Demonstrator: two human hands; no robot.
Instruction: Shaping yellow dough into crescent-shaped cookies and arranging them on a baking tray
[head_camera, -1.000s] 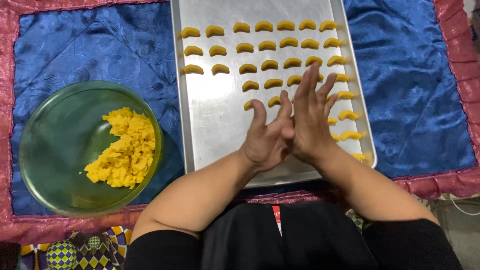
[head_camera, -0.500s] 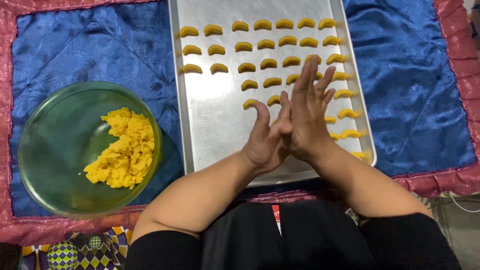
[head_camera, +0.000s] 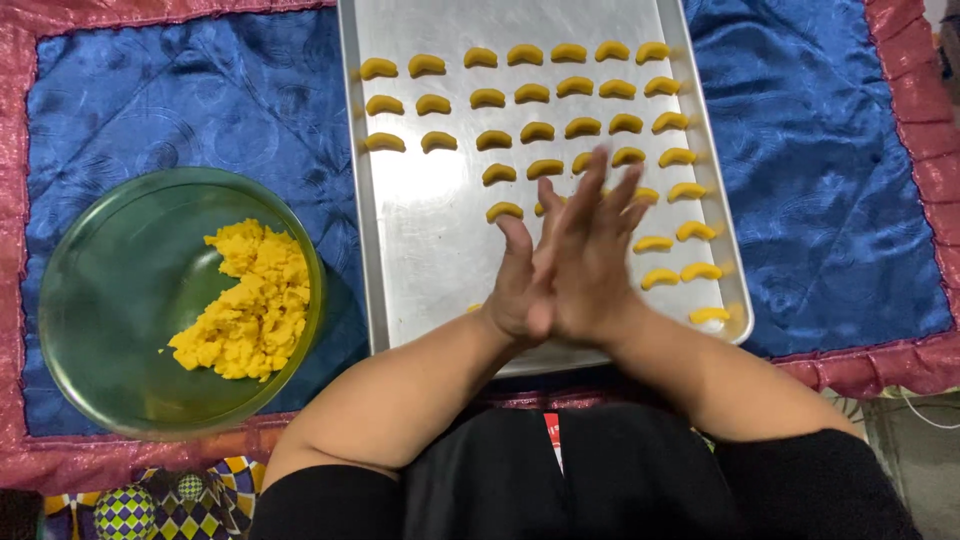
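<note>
Fingers of the right hand (head_camera: 600, 262) and left hand (head_camera: 520, 285) stay pressed palm to palm, now slid slightly, apparently rolling unseen dough above the metal tray (head_camera: 420, 250) of yellow crescents (head_camera: 504, 211), beside the green bowl (head_camera: 110, 300).

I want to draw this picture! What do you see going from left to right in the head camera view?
Green glass bowl → yellow dough in it → left hand → right hand, pressed together over the metal tray → blue cloth.
</note>
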